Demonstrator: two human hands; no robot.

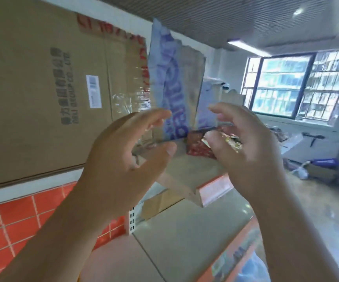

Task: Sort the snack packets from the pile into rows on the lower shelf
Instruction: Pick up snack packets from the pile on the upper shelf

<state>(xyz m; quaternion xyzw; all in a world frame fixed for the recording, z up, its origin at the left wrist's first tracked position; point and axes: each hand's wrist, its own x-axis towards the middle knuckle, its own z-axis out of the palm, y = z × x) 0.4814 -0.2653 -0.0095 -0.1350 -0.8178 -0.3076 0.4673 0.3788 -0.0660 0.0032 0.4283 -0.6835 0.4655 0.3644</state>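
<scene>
Both my hands are raised in front of a torn-open cardboard box (187, 84) with blue printed tape, which stands on the upper shelf. My left hand (123, 155) is curved in a loose C with thumb and fingers apart and holds nothing. My right hand (246, 147) pinches a small red and gold snack packet (199, 146) at the box's opening; its fingers partly hide the packet. The beige lower shelf (185, 241) lies below my forearms. The view is blurred and tilted.
A large closed cardboard box (42, 88) fills the upper left. An orange tiled back panel (12, 220) runs behind the shelves, and an orange price strip (215, 190) edges the upper shelf. A bluish plastic bag (252, 269) sits at bottom right. Clutter covers the floor by the window (286, 84).
</scene>
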